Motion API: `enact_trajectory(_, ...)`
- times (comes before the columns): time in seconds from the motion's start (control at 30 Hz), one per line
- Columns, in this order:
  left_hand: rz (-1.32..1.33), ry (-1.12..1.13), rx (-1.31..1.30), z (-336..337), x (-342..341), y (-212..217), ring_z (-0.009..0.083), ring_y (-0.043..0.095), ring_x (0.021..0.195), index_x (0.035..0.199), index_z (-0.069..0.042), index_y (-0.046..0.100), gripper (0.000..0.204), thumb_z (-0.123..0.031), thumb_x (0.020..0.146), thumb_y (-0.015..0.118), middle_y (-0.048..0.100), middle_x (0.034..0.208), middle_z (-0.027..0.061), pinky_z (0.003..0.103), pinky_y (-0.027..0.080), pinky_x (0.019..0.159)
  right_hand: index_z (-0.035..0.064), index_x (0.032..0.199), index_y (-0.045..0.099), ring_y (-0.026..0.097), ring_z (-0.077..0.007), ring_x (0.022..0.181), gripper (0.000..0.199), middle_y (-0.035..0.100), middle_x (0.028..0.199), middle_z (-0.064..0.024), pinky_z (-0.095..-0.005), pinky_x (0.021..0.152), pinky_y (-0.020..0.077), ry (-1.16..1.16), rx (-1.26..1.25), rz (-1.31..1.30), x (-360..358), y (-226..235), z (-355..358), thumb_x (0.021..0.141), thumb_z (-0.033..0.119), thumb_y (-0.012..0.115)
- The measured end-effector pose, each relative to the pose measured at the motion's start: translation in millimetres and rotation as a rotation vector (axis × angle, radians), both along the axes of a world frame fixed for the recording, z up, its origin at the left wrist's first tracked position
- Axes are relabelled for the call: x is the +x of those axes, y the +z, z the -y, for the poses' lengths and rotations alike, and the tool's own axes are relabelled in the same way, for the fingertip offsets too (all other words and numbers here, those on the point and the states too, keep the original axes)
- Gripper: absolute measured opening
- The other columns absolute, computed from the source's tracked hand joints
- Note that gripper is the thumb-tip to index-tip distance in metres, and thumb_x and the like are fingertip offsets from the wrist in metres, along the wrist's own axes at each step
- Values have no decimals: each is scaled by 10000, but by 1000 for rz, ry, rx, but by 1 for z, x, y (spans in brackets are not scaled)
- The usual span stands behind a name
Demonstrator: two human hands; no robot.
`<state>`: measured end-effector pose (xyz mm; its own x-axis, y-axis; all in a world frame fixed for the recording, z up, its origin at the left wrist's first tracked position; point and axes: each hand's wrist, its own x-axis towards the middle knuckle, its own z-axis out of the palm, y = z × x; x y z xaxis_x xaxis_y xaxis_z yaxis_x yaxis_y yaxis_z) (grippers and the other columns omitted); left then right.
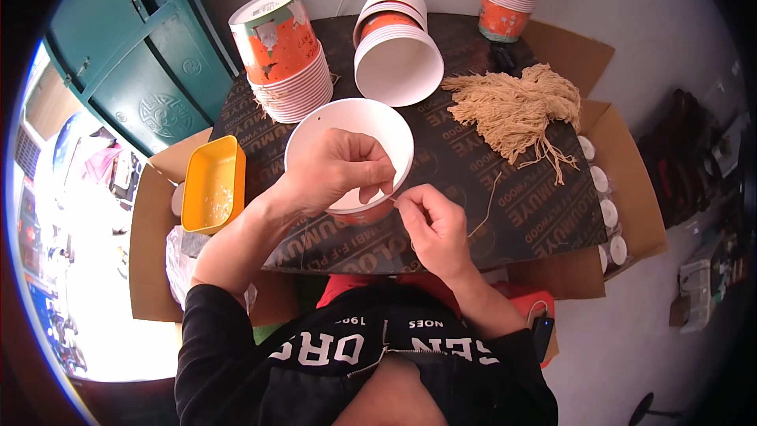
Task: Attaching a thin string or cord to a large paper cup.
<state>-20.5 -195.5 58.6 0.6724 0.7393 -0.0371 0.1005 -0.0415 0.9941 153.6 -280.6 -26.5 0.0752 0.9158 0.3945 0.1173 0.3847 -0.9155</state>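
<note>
Right hand [435, 230] pinches one strand [395, 199]; left hand [344, 170], grip unclear, overhangs one bucket [352, 115].

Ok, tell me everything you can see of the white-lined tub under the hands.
The tub is round and wide-mouthed, with a smooth white inside that looks like coated paperboard, a white rim and an orange-red outer wall showing at its near side. A small dark spot marks the far inner wall. It sits mouth up on the dark table. The left hand blocks its middle; the right hand is at its near right edge. Contact with either is unclear.
</note>
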Motion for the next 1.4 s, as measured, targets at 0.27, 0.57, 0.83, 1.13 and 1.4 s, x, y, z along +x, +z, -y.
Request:
enact_trajectory(0.27,-51,68,47,1,5,4,81,603,634,906,49,704,137,-77,904,650,698,785,56,213,467,607,-31,896,622,519,-33,608,59,594,669,-17,-224,532,416,22,-67,7,5,4,4,926,19,621)
enact_trajectory(0.57,-352,-142,267,-6,-4,7,119,660,732,988,28,722,201,-53,823,639,709,820,78,258,520,704,-39,895,606,518,4,624,44,604,692,13,-188,522,412,-8,-52,-118,-8,-8,6,912,-19,642)
enact_trajectory(0.83,-394,-317,269,-10,-10,6,110,637,740,949,15,719,173,-92,822,670,707,808,65,259,500,701,-34,881,602,552,-19,612,66,614,680,-23,-216,523,441,-80,20,-76,-18,-10,12,889,-35,667)
enact_trajectory(1.13,-397,-402,343,-16,-11,-3,107,623,704,903,12,718,141,-100,825,683,696,764,63,265,492,660,-7,848,599,610,-190,521,113,613,642,-106,-303,498,466,-178,194,30,-27,-21,10,832,-47,703)
enact_trajectory(1.4,-431,-381,310,-13,-6,0,114,597,662,832,5,692,120,-113,825,673,664,713,52,275,472,623,10,849,599,600,-225,519,138,599,628,-96,-330,489,458,-229,296,100,-29,-29,7,803,-47,716)
